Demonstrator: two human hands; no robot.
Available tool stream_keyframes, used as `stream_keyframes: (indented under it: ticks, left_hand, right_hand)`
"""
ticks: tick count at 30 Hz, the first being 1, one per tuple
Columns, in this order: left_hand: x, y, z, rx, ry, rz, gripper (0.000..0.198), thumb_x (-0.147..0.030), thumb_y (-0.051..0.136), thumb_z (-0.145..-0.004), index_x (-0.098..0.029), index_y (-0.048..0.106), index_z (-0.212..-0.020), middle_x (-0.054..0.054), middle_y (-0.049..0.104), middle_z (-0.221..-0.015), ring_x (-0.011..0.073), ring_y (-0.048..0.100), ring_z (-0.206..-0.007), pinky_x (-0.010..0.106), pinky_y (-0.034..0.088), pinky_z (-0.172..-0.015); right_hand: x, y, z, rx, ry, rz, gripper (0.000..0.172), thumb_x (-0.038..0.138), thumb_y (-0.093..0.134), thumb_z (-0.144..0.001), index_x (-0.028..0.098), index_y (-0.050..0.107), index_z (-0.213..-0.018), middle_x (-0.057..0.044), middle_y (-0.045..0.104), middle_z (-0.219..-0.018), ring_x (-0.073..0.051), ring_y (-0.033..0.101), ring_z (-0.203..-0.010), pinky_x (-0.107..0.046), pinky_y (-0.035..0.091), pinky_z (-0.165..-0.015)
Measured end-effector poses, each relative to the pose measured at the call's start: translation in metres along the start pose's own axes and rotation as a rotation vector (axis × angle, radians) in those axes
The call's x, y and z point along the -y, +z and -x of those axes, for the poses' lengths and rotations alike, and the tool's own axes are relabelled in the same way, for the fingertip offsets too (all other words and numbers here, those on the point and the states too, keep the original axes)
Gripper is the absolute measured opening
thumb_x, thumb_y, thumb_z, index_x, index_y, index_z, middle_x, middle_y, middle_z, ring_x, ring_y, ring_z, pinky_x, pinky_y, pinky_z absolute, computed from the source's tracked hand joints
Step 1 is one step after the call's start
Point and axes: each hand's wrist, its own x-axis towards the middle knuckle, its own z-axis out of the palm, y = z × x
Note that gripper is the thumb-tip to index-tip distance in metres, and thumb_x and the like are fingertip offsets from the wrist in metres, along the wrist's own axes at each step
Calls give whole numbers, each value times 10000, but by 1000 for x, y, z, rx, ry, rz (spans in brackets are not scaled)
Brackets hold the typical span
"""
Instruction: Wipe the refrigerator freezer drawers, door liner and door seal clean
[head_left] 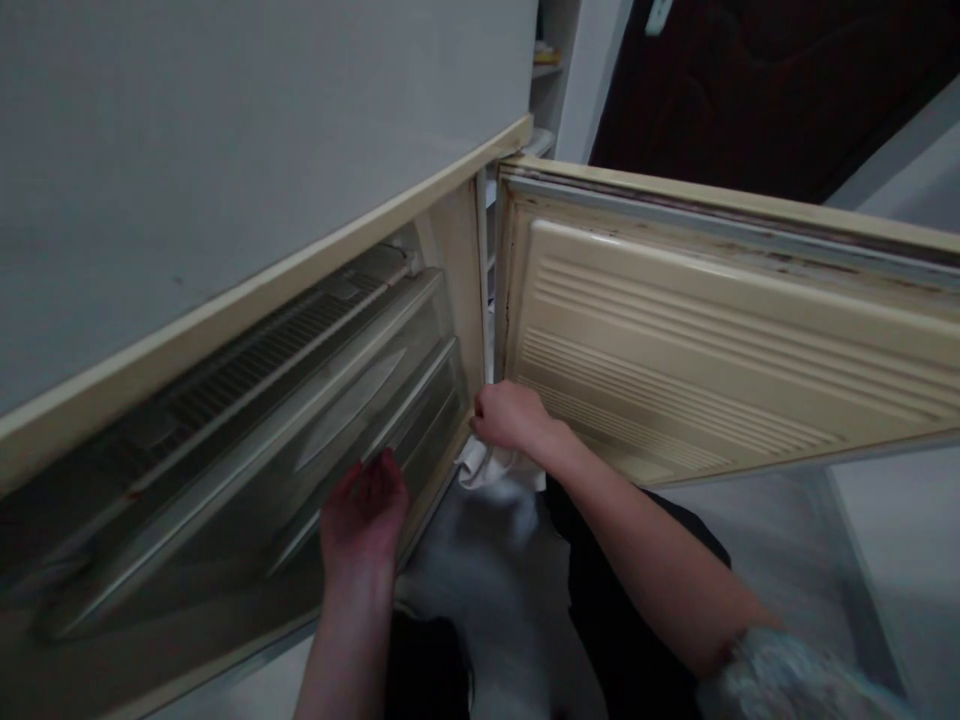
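An old cream fridge fills the view, its lower door swung open to the right. My right hand is closed on a white cloth and presses it against the lower right edge of the compartment frame, near the door hinge. My left hand rests with fingers slightly curled against the front of a clear plastic drawer inside the compartment; it holds nothing.
The grey upper fridge door stays closed above. Several clear drawers stack inside the lower compartment. A dark door and white shelves stand behind the fridge. My dark-clothed knees are over a pale floor.
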Motion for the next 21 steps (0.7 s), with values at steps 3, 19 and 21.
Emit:
stream_keyframes:
  ticks: [3,19,21]
  left_hand:
    - [6,4,2,45,30,12,133,-134,457,-1000,-126,567,-1075,65,645,-984,154,694,-944,183,598,-671]
    - [79,-47,35,65,-135,26,443,-465,496,-1058,-91,594,-1273,112,712,-1173,224,709,-1102,208,629,-681]
    - [86,-53,38,95,-159,2,471,-499,475,-1057,-110,603,-1291,124,702,-1232,231,703,-1125,212,626,-676]
  right_hand:
    - [-24,-6,-2,-82,108,-12,274,296,612,-908,151,797,-1046,-186,770,-1050,-363,748,-1029,-431,613,-818]
    - [-67,-16,-7,-265,268,48,318,269,533,-932,180,804,-1075,-166,770,-1060,-332,740,-1015,-386,576,-825]
    - [-71,-15,-9,-290,266,49,316,266,531,-927,183,807,-1056,-161,772,-1043,-337,740,-1011,-385,572,-818]
